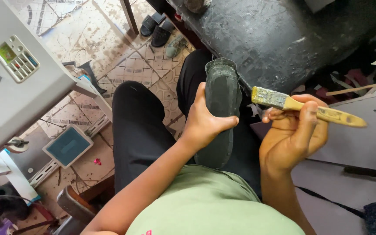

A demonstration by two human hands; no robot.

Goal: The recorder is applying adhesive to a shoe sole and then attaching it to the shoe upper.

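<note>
My left hand point(205, 119) grips a dark grey shoe sole point(221, 93) around its middle, holding it lengthwise above my lap with the flat side up. My right hand point(293, 132) is closed on a yellow-handled flat paintbrush point(310, 109). Its glue-crusted bristles point left and sit just to the right of the sole's edge, close to it but apart. I am seated, with black trousers point(140, 126) and a light green shirt point(209, 204) in the lower part of the view.
A grey machine with a small button panel point(16, 58) stands at the left. A blue-topped pedal box point(67, 146) lies on the tiled floor. A dark, stained work surface point(279, 35) is ahead, dark sandals point(159, 26) beyond, and a grey bench point(362, 139) at the right.
</note>
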